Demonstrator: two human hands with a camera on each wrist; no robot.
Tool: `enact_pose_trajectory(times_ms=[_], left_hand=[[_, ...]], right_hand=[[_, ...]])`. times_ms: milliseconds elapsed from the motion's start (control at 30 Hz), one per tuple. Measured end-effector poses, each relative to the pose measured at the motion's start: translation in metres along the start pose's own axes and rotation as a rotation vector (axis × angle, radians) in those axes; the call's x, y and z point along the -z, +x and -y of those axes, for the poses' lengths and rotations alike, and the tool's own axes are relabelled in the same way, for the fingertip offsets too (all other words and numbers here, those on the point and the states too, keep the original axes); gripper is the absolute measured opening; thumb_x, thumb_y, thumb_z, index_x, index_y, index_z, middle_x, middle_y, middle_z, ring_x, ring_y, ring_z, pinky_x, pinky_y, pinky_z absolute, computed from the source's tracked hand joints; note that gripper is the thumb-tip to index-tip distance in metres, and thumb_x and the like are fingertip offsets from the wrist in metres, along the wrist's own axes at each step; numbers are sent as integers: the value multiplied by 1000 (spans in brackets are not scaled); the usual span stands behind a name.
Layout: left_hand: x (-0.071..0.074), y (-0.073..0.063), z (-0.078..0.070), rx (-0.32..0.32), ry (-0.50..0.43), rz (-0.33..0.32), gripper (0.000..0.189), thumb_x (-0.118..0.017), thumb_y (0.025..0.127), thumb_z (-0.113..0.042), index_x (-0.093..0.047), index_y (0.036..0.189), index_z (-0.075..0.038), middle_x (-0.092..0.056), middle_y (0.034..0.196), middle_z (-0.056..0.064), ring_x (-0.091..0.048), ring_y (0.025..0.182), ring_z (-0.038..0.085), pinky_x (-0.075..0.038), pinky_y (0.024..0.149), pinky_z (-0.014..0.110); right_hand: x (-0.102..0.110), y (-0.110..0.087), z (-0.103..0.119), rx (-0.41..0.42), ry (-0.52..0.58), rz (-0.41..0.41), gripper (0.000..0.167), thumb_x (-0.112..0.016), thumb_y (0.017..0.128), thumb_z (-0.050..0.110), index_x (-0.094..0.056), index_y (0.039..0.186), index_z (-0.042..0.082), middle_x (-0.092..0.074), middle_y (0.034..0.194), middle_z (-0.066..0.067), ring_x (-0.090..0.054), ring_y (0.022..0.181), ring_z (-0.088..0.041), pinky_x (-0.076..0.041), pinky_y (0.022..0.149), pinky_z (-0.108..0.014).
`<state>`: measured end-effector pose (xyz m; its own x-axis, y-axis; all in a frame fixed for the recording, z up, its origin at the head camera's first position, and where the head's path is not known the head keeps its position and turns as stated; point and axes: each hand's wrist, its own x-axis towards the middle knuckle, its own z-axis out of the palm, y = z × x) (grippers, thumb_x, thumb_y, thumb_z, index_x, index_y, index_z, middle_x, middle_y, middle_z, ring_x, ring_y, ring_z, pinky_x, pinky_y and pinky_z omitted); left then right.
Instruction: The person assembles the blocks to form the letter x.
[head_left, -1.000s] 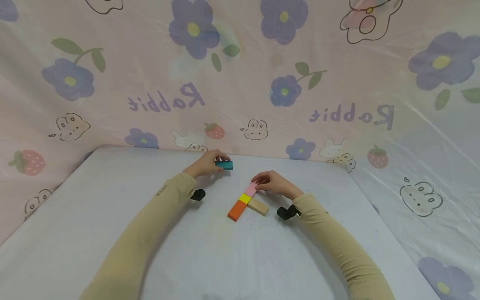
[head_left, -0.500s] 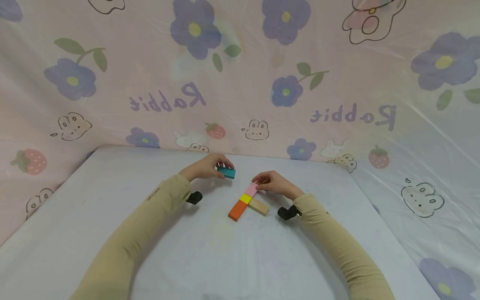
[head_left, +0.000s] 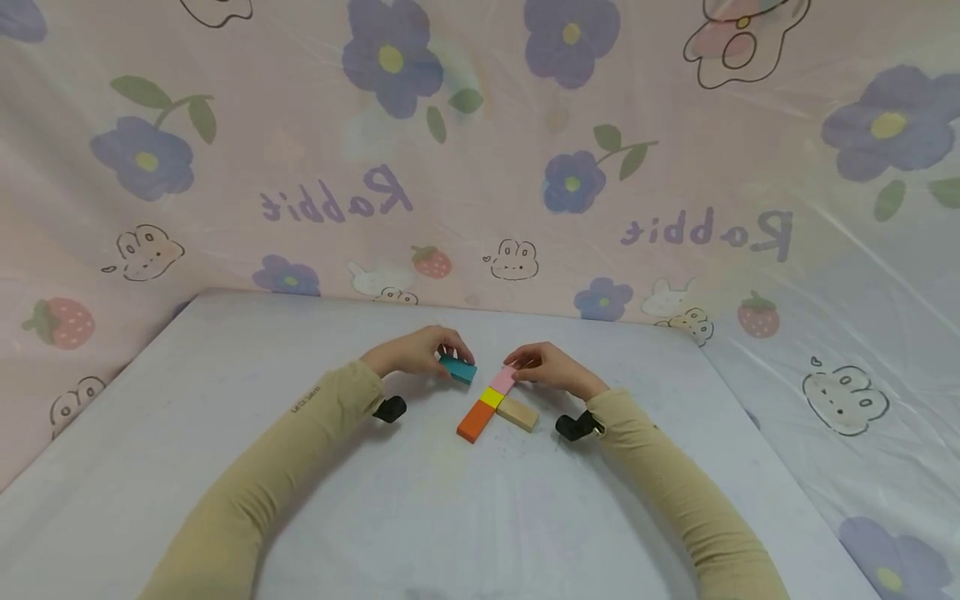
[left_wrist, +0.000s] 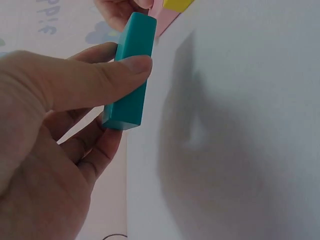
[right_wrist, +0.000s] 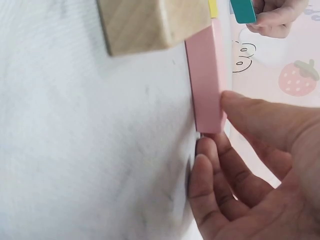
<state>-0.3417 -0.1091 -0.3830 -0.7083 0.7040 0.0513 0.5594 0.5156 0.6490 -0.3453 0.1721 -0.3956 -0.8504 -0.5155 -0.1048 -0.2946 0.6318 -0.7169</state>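
A teal rectangular block (head_left: 459, 370) is pinched between the thumb and fingers of my left hand (head_left: 415, 350). In the left wrist view the teal block (left_wrist: 137, 40) is held above the table, its shadow falling on the white surface. My right hand (head_left: 555, 369) grips the far end of a pink block (head_left: 503, 380), thumb on one face and fingers around its end, as the right wrist view shows. The pink block lies in a line with a yellow block (head_left: 491, 397) and an orange block (head_left: 475, 422). Beside the yellow one, a plain wooden block (head_left: 518, 414) sticks out rightward.
A white table (head_left: 420, 517) bears the blocks. Behind and to the sides hangs a pink curtain (head_left: 465, 167) printed with flowers, rabbits and strawberries. Black wrist-worn devices show below each cuff, the left device (head_left: 390, 409) and the right device (head_left: 575, 427).
My left hand has brought the teal block nearer to me and slightly right, closer to the pink block, turning it a little. My right hand and the other blocks have stayed in place.
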Motion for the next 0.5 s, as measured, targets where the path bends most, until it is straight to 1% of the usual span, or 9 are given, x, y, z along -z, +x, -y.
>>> enact_pose_trajectory(times_ms=[167,233,500], left_hand=[[-5,2,-1,-23,-2,31,36,-79,77,-4,-72,110,-17,-63,106,-7,-52,96,17,-44,89,33],[-6,3,-1,-22,0,42,36,-79,77,-4,-72,110,-17,-63,106,-7,-53,96,17,-44,89,32],[-10,4,-5,25,-15,83,35,-78,78,-3,-71,110,-15,-63,105,-6,-52,96,18,-43,90,34]], right_hand=[[0,-2,1,8,0,2,28,-66,90,9,-65,118,5,-65,102,-7,-57,86,-21,-51,76,-31],[0,-1,1,5,0,0,28,-66,90,9,-66,118,6,-65,102,-7,-57,86,-21,-51,76,-31],[0,0,-1,3,14,-4,27,-67,89,8,-66,116,7,-66,101,-6,-56,85,-21,-50,75,-30]])
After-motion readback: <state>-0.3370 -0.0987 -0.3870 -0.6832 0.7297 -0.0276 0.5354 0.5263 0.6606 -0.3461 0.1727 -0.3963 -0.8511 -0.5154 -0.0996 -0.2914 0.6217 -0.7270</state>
